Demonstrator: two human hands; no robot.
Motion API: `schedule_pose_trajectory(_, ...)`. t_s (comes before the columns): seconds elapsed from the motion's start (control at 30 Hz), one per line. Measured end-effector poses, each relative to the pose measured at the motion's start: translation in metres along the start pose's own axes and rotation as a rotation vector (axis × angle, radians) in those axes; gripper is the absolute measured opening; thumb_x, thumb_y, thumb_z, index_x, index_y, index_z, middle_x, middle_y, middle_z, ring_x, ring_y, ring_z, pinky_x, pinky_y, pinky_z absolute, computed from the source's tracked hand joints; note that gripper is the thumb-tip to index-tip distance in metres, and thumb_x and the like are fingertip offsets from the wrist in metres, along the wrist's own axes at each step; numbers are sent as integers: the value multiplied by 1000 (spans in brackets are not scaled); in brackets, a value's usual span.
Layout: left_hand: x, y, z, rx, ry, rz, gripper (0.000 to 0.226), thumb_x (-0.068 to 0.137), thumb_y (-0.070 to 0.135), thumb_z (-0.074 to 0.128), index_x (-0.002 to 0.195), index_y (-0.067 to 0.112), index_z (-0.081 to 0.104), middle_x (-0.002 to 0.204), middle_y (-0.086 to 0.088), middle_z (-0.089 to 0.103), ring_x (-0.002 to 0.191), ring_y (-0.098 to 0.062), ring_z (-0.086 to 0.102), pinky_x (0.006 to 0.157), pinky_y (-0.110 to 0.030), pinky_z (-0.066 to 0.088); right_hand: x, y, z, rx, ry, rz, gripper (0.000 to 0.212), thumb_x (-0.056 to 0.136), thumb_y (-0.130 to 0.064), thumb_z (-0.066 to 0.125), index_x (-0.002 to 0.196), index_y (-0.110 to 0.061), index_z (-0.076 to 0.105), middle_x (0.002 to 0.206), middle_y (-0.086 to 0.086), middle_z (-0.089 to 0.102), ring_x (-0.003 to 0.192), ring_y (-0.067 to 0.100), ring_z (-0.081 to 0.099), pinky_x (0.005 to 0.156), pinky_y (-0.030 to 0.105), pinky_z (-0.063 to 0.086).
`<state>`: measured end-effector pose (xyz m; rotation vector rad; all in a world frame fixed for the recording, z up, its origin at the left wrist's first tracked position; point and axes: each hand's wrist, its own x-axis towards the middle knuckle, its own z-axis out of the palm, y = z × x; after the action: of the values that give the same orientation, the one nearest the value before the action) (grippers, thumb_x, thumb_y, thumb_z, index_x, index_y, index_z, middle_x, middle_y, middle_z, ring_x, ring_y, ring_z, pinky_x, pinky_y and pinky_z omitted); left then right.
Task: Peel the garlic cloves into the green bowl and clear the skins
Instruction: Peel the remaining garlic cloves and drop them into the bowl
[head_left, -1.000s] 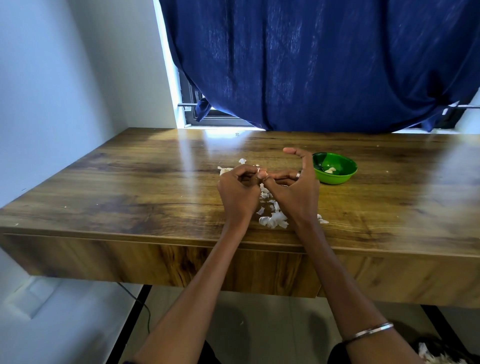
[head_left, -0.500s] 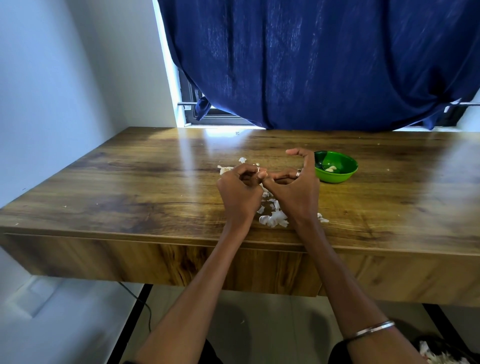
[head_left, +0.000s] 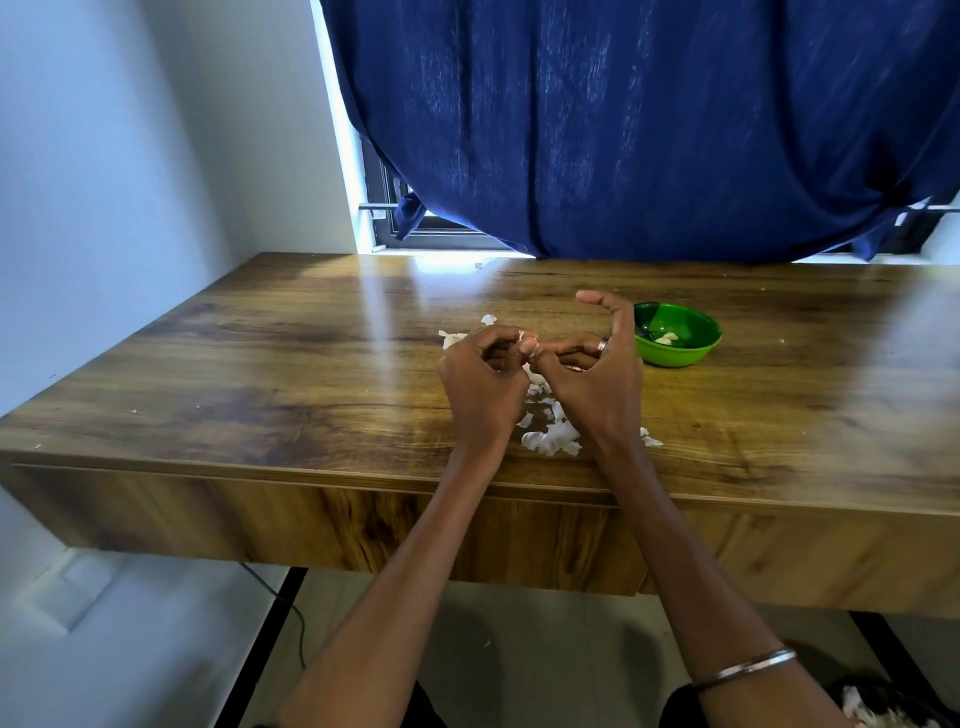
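Left hand: mine, raised over the middle of the desk, fingers curled, thumb and forefinger pinching a clove at its left end.

Right hand: mine, close against the left, knuckle to knuckle; fingertips pinched on the same clove from the right, forefinger lifted and hooked above the rest. One ring on a finger, one bangle on the wrist.

Clove: small, pale, caught between both hands, mostly hidden by my fingers; a scrap of white skin stood up from it. How much skin was left on it I could not tell.

Skins: loose white flakes, lying on the desk under and between my wrists, near the front edge; one flake just right of my right wrist, a few more beyond my left hand, farther back.

Bowl: green, upright on the desk, just right of my right hand and a little farther back. Contents: a couple of pale peeled cloves at the bottom.

Desk: wood, glossy, standing against a window.

Curtain: dark blue, hanging over the window behind the desk, its hem just above the back edge.
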<state>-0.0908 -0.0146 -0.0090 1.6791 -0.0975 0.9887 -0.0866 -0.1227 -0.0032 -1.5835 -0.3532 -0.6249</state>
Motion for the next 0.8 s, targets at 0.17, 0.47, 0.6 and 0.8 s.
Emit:
schedule_pose_trajectory(0.17, 1, -1, -1, -2, -4, -23, 13, 81, -2, 76, 86, 10, 80, 74, 19, 69, 73, 1, 70, 68, -12, 52, 0, 1, -2, 11, 1, 21, 70, 75, -11, 90, 130, -14, 47, 76, 2, 76, 77, 12, 76, 76, 30, 62)
schedule_pose_trajectory(0.47, 3, -5, -2, -89, -33, -139, 15, 83, -1, 76, 95, 7, 80, 82, 9, 74, 79, -5, 73, 70, -19, 57, 0, -2, -3, 77, -15, 70, 65, 74, -2, 87, 124, -12, 47, 74, 7, 74, 75, 17, 76, 72, 30, 62)
schedule_pose_trajectory(0.6, 4, -7, -2, -144, -48, -192, 15, 85, 2, 75, 99, 4, 79, 88, -2, 78, 82, -10, 75, 72, -24, 58, 0, -3, -2, 124, -9, 93, 63, 74, 2, 83, 124, -12, 47, 73, 6, 73, 73, 18, 76, 72, 29, 61)
schedule_pose_trajectory(0.8, 4, -7, 0, -216, -50, -298, 17, 87, 8, 76, 103, 4, 77, 90, -5, 78, 83, -14, 75, 73, -25, 59, 2, 0, -2, 222, -56, 178, 57, 86, 3, 74, 134, -13, 47, 89, 15, 76, 83, 24, 77, 79, 35, 63)
